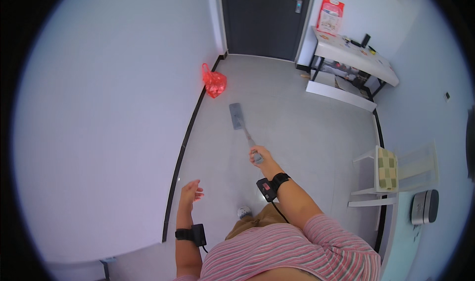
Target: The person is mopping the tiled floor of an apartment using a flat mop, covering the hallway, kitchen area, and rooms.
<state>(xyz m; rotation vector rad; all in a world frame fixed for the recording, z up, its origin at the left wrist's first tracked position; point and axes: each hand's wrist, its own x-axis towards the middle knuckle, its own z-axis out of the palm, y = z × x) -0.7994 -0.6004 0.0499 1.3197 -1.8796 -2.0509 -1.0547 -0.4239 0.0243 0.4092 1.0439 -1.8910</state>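
Note:
A flat mop with a grey rectangular head (236,116) rests on the pale tiled floor ahead of me. Its handle (248,136) slants back toward my body, and my right hand (261,155) is wrapped around its grey end. Lower and to the left, my left hand (192,191) hangs free beside the wall. Its fingers are loosely bent and apart, with nothing seen in them. Each forearm wears a strapped black device, and the one on my right wrist (267,188) has a cable.
A red plastic bag (215,84) sits on the floor against the left wall's black baseboard. At the far end is a dark door (264,23). To its right stands a table (346,51) with a low white board in front. A white chair (387,169) stands near the right wall.

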